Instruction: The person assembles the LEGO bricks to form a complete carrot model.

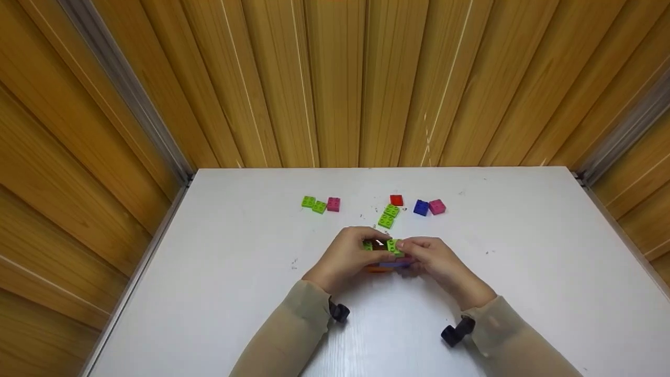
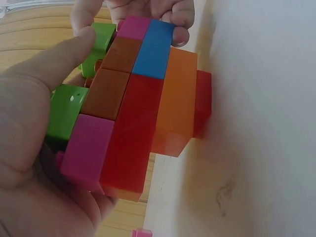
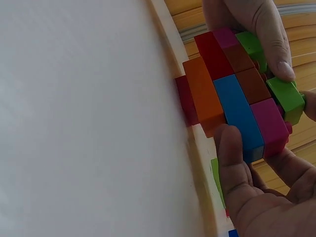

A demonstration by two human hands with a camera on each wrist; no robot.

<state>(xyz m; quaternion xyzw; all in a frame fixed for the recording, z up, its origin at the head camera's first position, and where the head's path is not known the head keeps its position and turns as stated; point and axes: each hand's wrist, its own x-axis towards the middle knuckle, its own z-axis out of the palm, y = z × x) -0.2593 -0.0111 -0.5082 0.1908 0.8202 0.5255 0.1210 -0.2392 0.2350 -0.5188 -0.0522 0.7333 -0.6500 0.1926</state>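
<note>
A stack of toy building bricks (image 2: 133,118) stands on the white table between both hands. From the bottom up it has a small red brick (image 2: 203,101), an orange brick (image 2: 177,94), a red and a blue brick (image 3: 237,108) side by side, then brown and magenta bricks. Two green bricks, one at the right end (image 3: 286,96), sit on top. My left hand (image 1: 348,255) grips the stack's left side, its thumb reaching toward the right green brick. My right hand (image 1: 437,261) holds the right end, thumb on that green brick and fingers against the blue brick.
Behind the hands lie loose bricks: two green and a pink one (image 1: 333,204) at left, a red one (image 1: 396,200) by two green ones (image 1: 389,215), and a blue (image 1: 421,207) beside a pink (image 1: 437,207) at right. Wood-patterned panels (image 1: 335,84) enclose the table.
</note>
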